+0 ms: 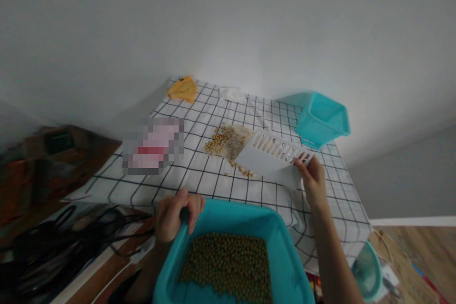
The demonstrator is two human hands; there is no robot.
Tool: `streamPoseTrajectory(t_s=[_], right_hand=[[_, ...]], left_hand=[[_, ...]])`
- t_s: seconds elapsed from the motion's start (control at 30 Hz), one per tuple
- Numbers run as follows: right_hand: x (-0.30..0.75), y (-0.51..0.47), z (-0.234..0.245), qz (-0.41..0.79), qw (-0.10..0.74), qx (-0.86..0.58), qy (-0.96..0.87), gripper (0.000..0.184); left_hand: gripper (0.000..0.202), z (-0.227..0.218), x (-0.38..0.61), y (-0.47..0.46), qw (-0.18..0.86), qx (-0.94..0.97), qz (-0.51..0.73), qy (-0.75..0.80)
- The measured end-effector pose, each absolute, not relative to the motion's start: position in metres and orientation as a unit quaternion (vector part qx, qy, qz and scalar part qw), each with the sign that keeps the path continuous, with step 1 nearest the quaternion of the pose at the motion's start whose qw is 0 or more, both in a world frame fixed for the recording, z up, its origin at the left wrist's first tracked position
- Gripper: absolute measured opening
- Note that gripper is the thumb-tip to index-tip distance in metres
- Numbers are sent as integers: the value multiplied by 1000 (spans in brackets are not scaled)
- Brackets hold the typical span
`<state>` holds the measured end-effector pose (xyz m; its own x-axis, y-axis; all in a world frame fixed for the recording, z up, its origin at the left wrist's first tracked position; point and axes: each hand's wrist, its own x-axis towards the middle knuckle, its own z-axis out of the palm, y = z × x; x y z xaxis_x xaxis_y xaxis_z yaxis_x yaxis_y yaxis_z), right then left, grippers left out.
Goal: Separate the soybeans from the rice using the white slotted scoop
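My left hand (pixel 178 213) is closed over the left rim of a teal plastic basin (pixel 235 211) at the table's near edge. Inside the basin lies a layer of small greenish-brown beans (pixel 231 263). With my right hand (pixel 310 175) I grip the right end of a white slotted plastic board (pixel 269 164), thumb and fingers pinched on it. The board is tilted over the cloth, its left end beside a pile of yellow beans (pixel 219 142) mixed with pale rice-like grains (pixel 239 138). A few yellow beans trail along the board's near edge.
A checked cloth (pixel 199 166) covers the table. A teal basket (pixel 322 118) stands at the back right, a yellow cloth (pixel 183 89) and white tissue (pixel 231 94) at the back. A blurred-out pink item (pixel 156 145) lies left. Cables (pixel 96 232) hang lower left; a green bin (pixel 366 270) stands lower right.
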<state>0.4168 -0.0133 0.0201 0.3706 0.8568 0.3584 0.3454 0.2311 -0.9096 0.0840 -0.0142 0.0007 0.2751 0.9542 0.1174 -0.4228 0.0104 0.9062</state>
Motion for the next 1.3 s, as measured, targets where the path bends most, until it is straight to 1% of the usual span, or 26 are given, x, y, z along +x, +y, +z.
streamPoseTrajectory(t_s=[0.33, 0.6, 0.83, 0.93, 1.03, 1.2, 1.3], right_hand=[[413, -16, 24, 228, 565, -586, -534, 23], [410, -16, 27, 241, 562, -575, -543, 22], [407, -15, 26, 239, 549, -579, -553, 24], [403, -12, 28, 241, 551, -575, -554, 23], [397, -7, 31, 260, 556, -564, -552, 23], [389, 2, 35, 313, 539, -549, -556, 23], [386, 4, 34, 361, 531, -538, -546, 25]], left_hand=[[66, -5, 78, -9, 657, 486, 512, 265], [67, 2, 83, -14, 648, 469, 525, 290], [66, -1, 76, -11, 646, 485, 519, 279], [66, -3, 74, -9, 637, 475, 535, 287], [67, -6, 68, -5, 626, 477, 547, 287], [66, -9, 58, 2, 643, 531, 490, 254], [67, -8, 58, 1, 639, 515, 507, 263]])
